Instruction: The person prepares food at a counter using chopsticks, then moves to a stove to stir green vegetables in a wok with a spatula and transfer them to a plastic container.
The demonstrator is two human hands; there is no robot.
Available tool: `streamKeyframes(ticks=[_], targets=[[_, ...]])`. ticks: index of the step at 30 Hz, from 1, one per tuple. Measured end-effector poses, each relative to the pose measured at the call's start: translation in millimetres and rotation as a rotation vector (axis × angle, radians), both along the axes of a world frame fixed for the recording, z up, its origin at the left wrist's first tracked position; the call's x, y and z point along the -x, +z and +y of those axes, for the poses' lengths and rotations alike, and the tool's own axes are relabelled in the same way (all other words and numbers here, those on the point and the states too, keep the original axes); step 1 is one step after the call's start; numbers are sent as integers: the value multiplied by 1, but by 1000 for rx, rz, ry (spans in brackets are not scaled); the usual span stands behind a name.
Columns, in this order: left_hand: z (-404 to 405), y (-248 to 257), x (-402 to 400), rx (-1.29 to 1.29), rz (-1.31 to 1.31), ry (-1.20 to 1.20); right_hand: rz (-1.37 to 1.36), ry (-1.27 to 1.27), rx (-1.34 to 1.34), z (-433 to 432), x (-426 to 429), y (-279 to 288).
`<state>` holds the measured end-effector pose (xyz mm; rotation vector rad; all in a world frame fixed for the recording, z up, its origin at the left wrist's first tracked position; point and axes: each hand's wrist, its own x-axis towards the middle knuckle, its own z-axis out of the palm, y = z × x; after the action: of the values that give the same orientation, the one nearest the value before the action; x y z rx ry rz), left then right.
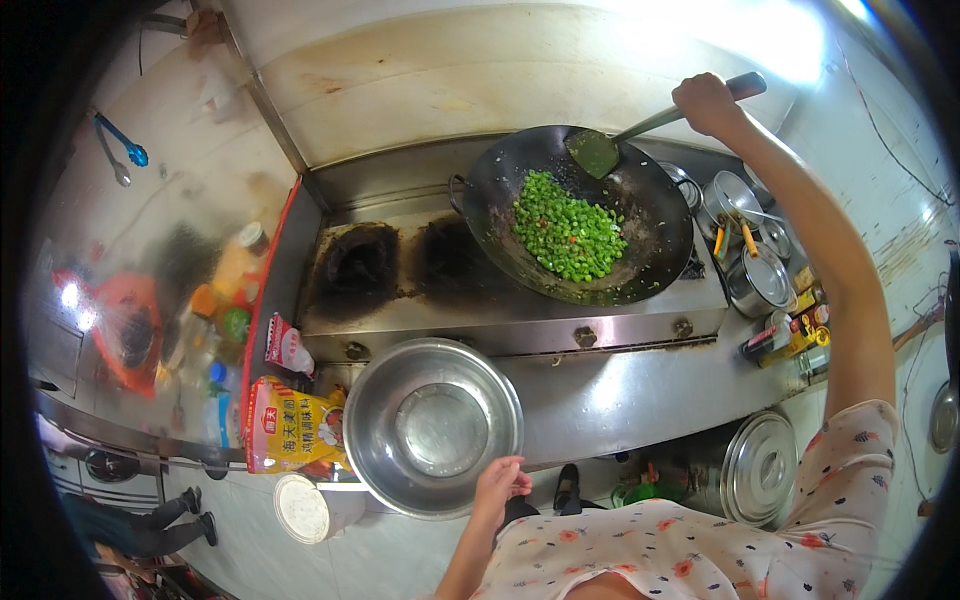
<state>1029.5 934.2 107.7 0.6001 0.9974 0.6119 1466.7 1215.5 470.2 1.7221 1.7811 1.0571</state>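
My right hand [709, 105] is closed around the handle of a long wok spatula [652, 124]. Its broad blade [594, 152] rests against the far inner wall of a large black wok [645, 247]. Chopped green vegetable pieces with a few red bits [570, 229] lie heaped in the wok, apart from the blade. My left hand [504, 484] is beside the near right rim of a big stainless steel bowl [442, 431], fingers loosely curled and nothing seen in them. The bowl appears empty; whether that hand touches its rim is unclear.
The wok sits on a steel stove [465, 315] with scorched burners. Left of the bowl stand a yellow seasoning bag [289, 427] and a white bucket [304, 510]. Pots [757, 281] and bottles [795, 334] line the right. Another person's legs [169, 521] show lower left.
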Motion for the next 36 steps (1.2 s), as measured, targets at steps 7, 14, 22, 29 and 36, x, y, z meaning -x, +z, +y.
streamKeyframes(ticks=[7, 14, 22, 29, 36], targets=[[-9, -5, 12, 15, -63, 57, -55, 205, 149, 14, 29, -23], [-3, 9, 12, -18, -65, -4, -169, 259, -60, 15, 41, 2], [-6, 2, 16, -7, -79, -28, -64, 327, 174, -12, 27, -39], [4, 0, 14, -3, -78, -60, 28, 78, 118, -84, 27, 12], [8, 8, 12, -33, -93, -83, 85, -345, 231, -53, 16, 34]])
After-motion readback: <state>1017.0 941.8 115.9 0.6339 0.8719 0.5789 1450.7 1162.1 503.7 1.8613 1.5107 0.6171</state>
